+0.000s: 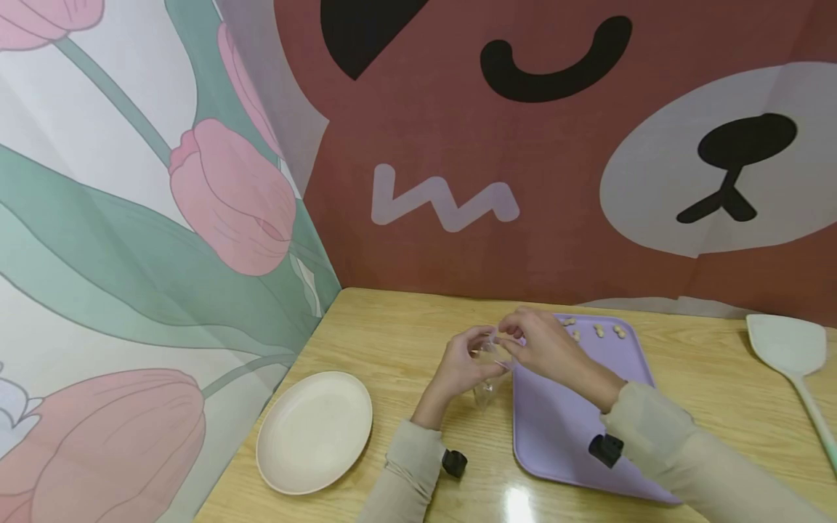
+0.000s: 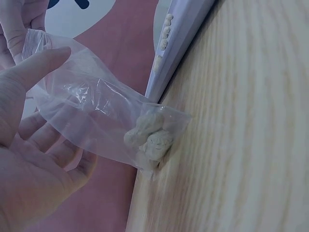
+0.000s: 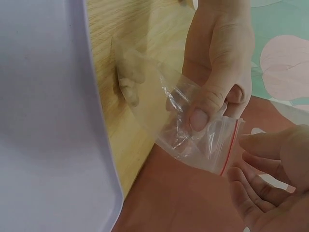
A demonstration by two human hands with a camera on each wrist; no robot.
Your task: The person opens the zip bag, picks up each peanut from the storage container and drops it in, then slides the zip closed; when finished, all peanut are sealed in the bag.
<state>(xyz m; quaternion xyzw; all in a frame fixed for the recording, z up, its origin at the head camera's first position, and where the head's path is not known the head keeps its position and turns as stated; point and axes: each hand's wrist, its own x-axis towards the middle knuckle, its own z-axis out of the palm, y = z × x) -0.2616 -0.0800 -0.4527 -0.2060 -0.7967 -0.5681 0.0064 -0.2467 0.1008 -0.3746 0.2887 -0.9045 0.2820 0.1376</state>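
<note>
A clear zip bag [image 3: 181, 125] with a red line along its mouth hangs between the two hands, over the table left of the purple tray. In its bottom corner lie several unshelled peanuts [image 2: 152, 137]. My left hand [image 1: 461, 365] holds the bag near its mouth, thumb on the near face and fingers behind it. My right hand [image 1: 546, 347] is at the bag's mouth, its thumb and fingertips pinching the edge by the red line. More peanuts [image 1: 599, 331] lie at the far end of the purple tray [image 1: 556, 428], partly behind the right hand.
A cream plate [image 1: 315, 434] sits at the table's left side. A white spatula [image 1: 787, 345] with a pale green handle end lies at the far right. Printed cloths with tulips [image 1: 232, 196] and a bear stand up behind and left of the wooden table [image 1: 392, 327].
</note>
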